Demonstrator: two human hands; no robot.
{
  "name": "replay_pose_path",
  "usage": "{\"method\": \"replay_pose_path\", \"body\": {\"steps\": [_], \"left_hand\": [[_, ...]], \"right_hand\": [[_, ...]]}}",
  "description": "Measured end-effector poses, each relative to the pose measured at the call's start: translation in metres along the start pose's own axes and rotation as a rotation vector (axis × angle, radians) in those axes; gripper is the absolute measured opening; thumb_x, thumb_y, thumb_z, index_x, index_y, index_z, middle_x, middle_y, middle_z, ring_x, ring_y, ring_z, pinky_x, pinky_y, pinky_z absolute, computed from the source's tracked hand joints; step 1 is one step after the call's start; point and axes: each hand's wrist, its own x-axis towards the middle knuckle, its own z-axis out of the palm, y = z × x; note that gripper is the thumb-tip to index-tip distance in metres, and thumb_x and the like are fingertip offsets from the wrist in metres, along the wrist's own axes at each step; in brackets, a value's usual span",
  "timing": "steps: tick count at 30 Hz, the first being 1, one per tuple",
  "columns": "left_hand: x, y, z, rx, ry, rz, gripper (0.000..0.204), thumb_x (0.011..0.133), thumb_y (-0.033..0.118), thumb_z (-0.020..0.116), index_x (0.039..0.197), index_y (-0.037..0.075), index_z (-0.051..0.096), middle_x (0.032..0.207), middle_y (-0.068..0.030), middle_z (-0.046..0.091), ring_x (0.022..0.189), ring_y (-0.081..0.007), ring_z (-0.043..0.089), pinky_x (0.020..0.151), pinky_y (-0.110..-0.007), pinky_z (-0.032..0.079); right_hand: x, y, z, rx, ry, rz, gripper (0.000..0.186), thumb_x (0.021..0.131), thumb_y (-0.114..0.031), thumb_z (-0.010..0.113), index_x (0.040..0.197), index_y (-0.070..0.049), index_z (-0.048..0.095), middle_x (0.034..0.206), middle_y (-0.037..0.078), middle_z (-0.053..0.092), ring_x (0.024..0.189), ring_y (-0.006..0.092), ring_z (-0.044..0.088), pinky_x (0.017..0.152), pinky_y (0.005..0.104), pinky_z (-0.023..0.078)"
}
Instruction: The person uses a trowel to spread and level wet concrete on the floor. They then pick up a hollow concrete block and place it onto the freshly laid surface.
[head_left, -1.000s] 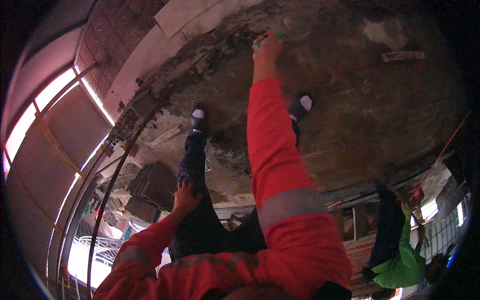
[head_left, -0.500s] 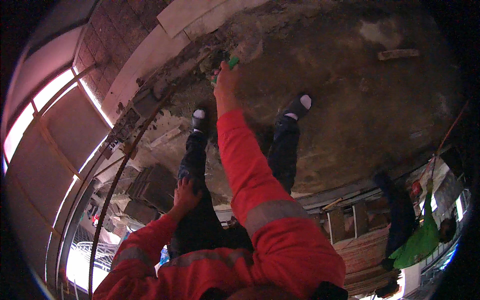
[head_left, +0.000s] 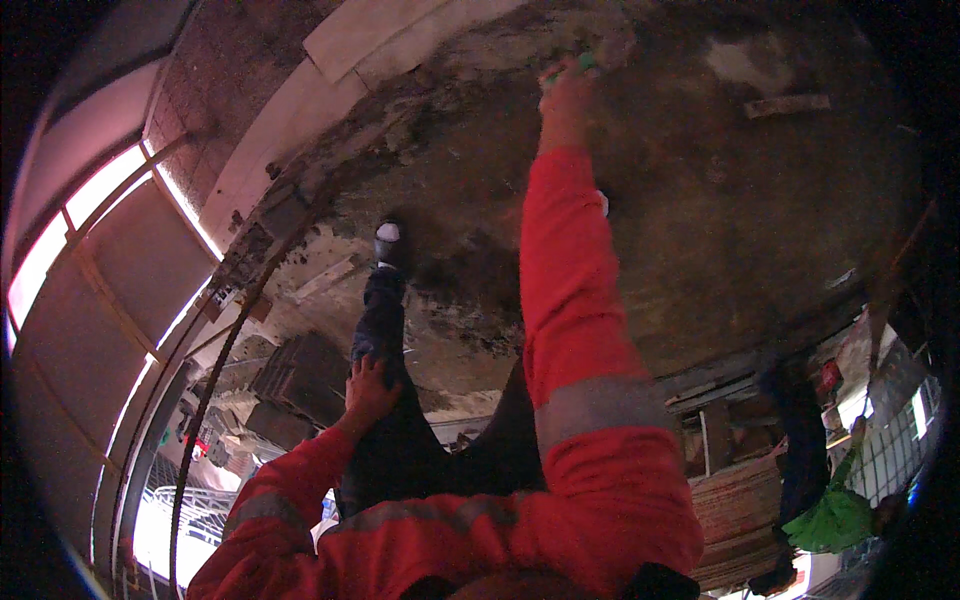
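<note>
My right arm, in a red sleeve with a grey band, stretches far forward over the dark, rough floor (head_left: pixel 700 240). Closed around a green-handled tool (head_left: pixel 587 61), my right hand (head_left: pixel 567 95) is low at the floor near the top of the view. The tool's working end is blurred, so I cannot make out its kind. My left hand (head_left: pixel 370 390) lies on my left leg around the knee, fingers apart, holding nothing. Dark, wet-looking crumbly patches (head_left: pixel 455 290) spread between my feet. The right arm hides most of my right foot.
Pale slabs (head_left: pixel 335 45) edge the floor at the upper left. A ribbed steel bar (head_left: pixel 205 410) runs down the left, near stacked dark pieces (head_left: pixel 300 375). A small block (head_left: pixel 788 105) lies at the far right. Another person in green (head_left: pixel 828 520) is beside stacked boards (head_left: pixel 730 515).
My right hand has swept the green-handled tool to the right and farther forward from the crumbly left edge. My left hand stays on the leg. The other person at lower right has shifted posture.
</note>
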Motion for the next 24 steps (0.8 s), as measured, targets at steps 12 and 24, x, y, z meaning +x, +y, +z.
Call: {"method": "replay_pose_path", "body": {"steps": [12, 24], "left_hand": [[0.004, 0.027, 0.010, 0.047, 0.019, -0.001, 0.063, 0.077, 0.042, 0.059, 0.125, 0.004, 0.045, 0.130, -0.0218, 0.041, 0.121, -0.0405, 0.038, 0.091, -0.053, 0.041], [-0.002, 0.013, 0.014, 0.097, 0.056, 0.028, 0.061, 0.076, 0.041, 0.061, 0.124, 0.006, 0.048, 0.131, -0.0205, 0.041, 0.122, -0.0403, 0.038, 0.091, -0.053, 0.041]], "right_hand": [[0.192, -0.094, -0.115, -1.575, -0.056, -0.845, 0.037, 0.081, -0.028, 0.061, 0.112, -0.011, 0.053, 0.086, 0.006, 0.060, 0.086, 0.0217, 0.062, 0.070, 0.0370, 0.052], [0.116, -0.162, -0.115, -0.692, 0.088, -0.289, 0.038, 0.085, -0.035, 0.055, 0.114, -0.010, 0.052, 0.088, 0.006, 0.061, 0.078, 0.0233, 0.060, 0.071, 0.0373, 0.050]]}}
